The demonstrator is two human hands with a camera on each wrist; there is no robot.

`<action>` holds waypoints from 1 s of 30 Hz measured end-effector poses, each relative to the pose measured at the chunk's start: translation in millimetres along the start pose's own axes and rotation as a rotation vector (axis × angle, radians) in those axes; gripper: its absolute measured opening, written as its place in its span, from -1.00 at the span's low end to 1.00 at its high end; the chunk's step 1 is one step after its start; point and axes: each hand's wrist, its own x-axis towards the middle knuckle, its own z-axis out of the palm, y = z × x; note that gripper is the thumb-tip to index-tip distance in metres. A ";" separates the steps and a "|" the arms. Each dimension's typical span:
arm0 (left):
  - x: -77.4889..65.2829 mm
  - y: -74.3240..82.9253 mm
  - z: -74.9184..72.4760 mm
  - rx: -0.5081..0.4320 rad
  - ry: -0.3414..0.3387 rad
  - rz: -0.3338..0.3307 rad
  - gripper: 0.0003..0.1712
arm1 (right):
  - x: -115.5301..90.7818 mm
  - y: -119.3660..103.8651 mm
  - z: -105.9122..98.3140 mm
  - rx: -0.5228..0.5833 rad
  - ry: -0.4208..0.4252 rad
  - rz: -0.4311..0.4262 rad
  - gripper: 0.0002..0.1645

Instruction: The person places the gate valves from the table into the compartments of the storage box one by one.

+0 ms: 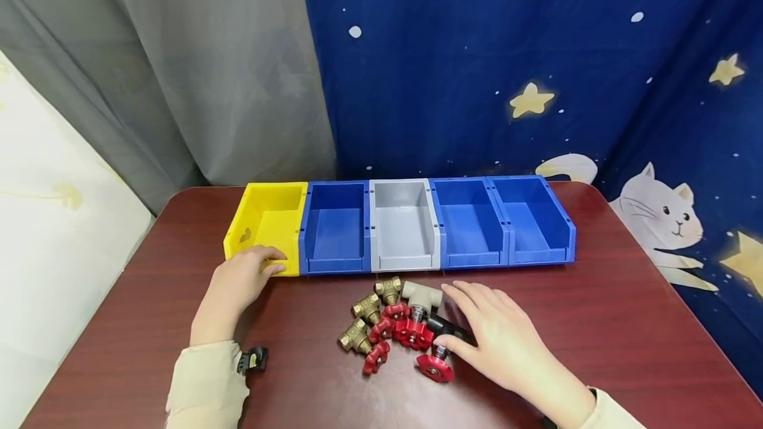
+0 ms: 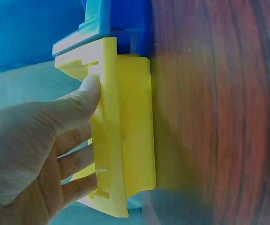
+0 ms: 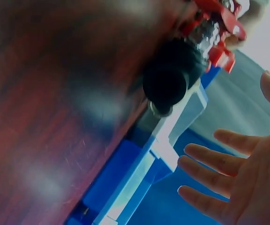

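Observation:
My left hand (image 1: 241,280) grips the front lip of the yellow bin (image 1: 275,225) at the left end of the row. In the left wrist view its thumb lies on the rim and its fingers reach behind the lip of the yellow bin (image 2: 137,126). My right hand (image 1: 501,330), fingers spread, is over the right side of a valve pile. Nearest to it is a black valve (image 1: 444,326) with a red handwheel, partly hidden by the hand. Beside that lies a pale grey plastic valve (image 1: 422,296), also with a red handwheel. Several brass valves (image 1: 356,336) with red handwheels lie to the left.
Right of the yellow bin stand a dark blue bin (image 1: 336,230), a grey bin (image 1: 405,227) and two blue bins (image 1: 467,220), side by side along the back of the reddish-brown table (image 1: 316,389). Curtains (image 1: 429,71) hang behind the table.

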 end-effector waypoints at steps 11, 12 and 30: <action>5.1 -0.3 2.4 -0.029 0.014 0.023 -0.76 | -14.7 -9.8 10.3 -0.051 -0.042 -0.076 -0.03; 5.2 -0.5 2.2 -0.025 0.016 0.023 -0.77 | -15.3 -10.8 11.8 -0.050 -0.045 -0.080 -0.02; -0.7 0.7 -3.1 -0.005 0.008 0.006 -0.75 | -8.5 -27.9 20.5 -0.147 -0.160 -0.126 0.12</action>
